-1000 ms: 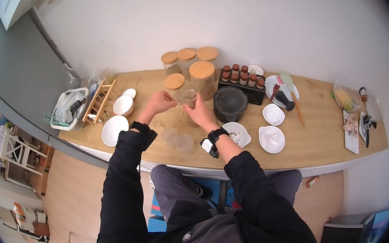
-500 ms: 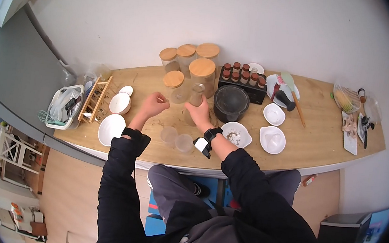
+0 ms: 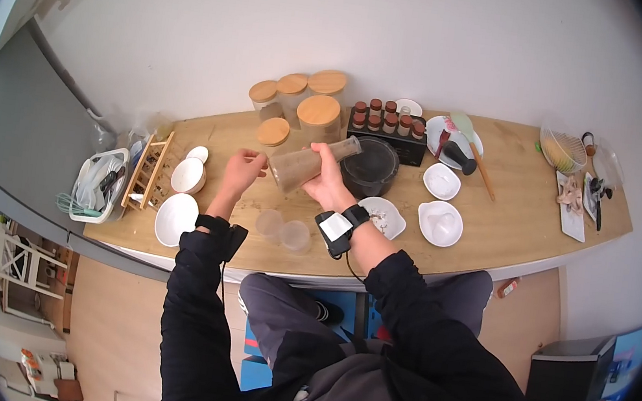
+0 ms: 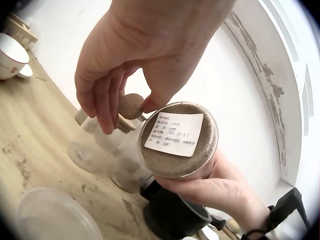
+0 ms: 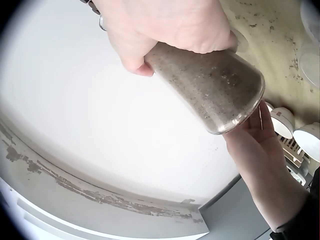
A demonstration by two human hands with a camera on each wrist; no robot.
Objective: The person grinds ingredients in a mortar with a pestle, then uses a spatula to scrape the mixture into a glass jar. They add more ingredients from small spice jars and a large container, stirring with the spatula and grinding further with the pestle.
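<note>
My right hand [image 3: 329, 182] grips a cone-shaped glass bottle [image 3: 295, 170] of brownish powder. The bottle lies tipped on its side, its narrow neck pointing right and overlapping the rim of the black stone mortar [image 3: 371, 176] in the head view. A white printed label [image 4: 174, 134] is stuck on its base, which faces my left hand [image 3: 245, 170]. Between thumb and fingers that left hand pinches a round brown cork stopper [image 4: 131, 106], just left of the bottle's base. The stopper is barely visible from the head camera.
Wooden-lidded glass jars [image 3: 320, 112] stand behind my hands. A black spice rack [image 3: 391, 143] with brown-capped bottles sits behind the mortar. A white lipped bowl [image 3: 384, 217] of whitish bits is in front of it. Two clear plastic cups [image 3: 295, 235] are near the front edge.
My right hand has tipped the bottle from upright onto its side, its neck swinging right toward the mortar. My left hand stays close by on the left, holding the cork stopper.
</note>
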